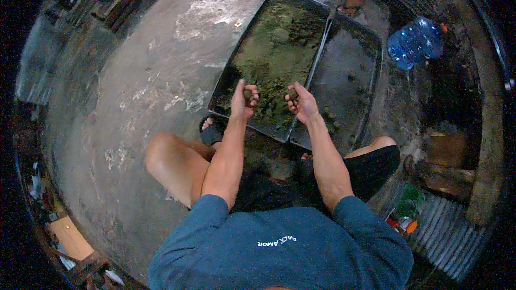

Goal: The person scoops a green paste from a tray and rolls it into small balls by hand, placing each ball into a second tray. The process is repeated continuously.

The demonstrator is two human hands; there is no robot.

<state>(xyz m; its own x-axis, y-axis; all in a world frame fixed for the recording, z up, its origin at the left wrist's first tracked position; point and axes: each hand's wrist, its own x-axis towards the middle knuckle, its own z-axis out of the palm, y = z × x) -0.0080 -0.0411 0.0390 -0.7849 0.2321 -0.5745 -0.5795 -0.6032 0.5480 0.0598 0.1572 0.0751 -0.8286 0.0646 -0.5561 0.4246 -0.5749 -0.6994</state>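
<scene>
While a dark tray of greenish matter is being overhung by the left hand and right hand, a left lump and a right lump are being held in curled fingers; crumbling is being risked by any overtight squeeze, dropping by a slack one. Their palm sides are being hidden, their texture being blurred.

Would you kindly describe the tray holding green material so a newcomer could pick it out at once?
On the grey floor, two dark trays lie side by side. The left tray is the one, its near end below the left hand. Clumpy green material covers most of it, whereas the right tray is largely smooth grey.
</scene>
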